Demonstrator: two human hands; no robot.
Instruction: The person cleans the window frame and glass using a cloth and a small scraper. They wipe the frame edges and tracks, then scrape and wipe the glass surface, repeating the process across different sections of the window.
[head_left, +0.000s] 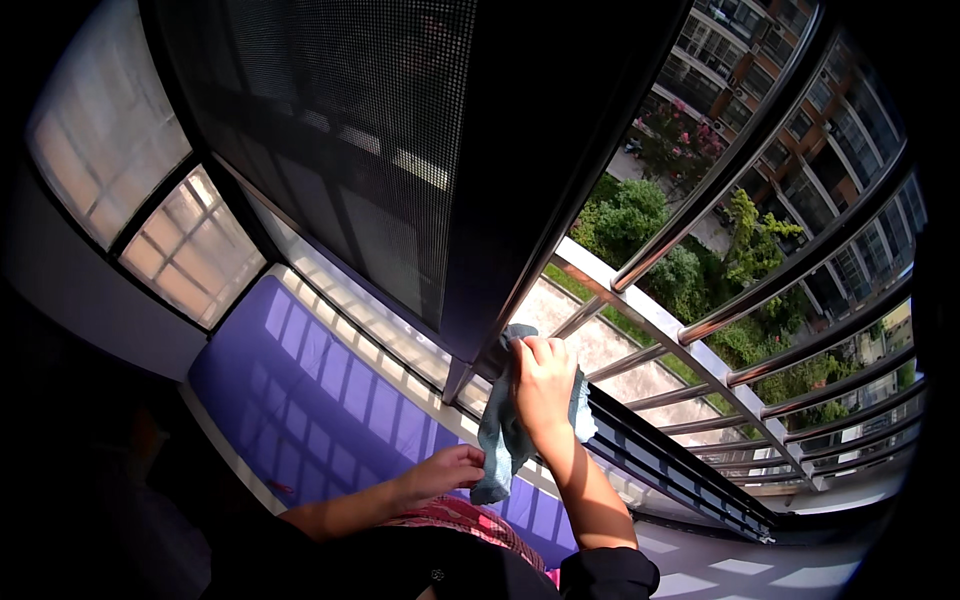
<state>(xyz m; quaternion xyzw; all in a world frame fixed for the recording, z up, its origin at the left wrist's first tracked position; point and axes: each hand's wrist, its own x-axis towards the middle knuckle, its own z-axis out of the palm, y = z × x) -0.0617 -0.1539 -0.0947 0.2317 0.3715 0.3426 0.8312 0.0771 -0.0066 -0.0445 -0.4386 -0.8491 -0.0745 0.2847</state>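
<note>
A grey-blue cloth (pixel 503 440) is bunched in my right hand (pixel 545 380), which presses it against the lower end of the dark window frame (pixel 478 300), beside the sill track. The fingers are closed over the cloth, and its loose end hangs down toward my body. Just left of that hanging end is my left hand (pixel 443 474), its fingers loosely bent and apart from a grip. The fingertips come close to the cloth's edge; whether they touch it I cannot tell.
Metal safety bars (pixel 700 360) run outside the open window on the right, above a garden. A black sliding track (pixel 680 460) lies along the sill. A mesh screen (pixel 340 150) stands at upper left. Below it is a purple padded surface (pixel 300 390) striped with shadows.
</note>
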